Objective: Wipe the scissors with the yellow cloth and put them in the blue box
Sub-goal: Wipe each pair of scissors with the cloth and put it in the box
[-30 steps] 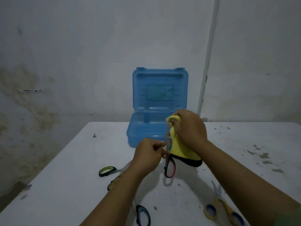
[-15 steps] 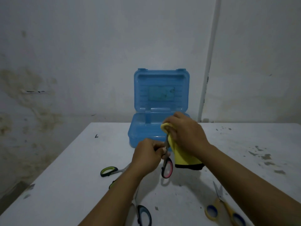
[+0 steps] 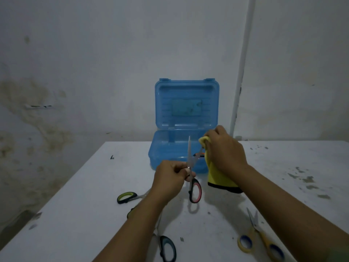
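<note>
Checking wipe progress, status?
Left hand shut on pink scissors, blades open, upright. Right hand shut on cloth, wiping one blade. Box open behind, nothing blocking.

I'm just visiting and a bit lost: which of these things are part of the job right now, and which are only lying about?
In use:
- pink-handled scissors, held in the left hand
- yellow cloth, in the right hand
- blue box, lid open

Lying on the table:
- green-handled scissors
- blue-handled scissors
- yellow-handled scissors
</note>
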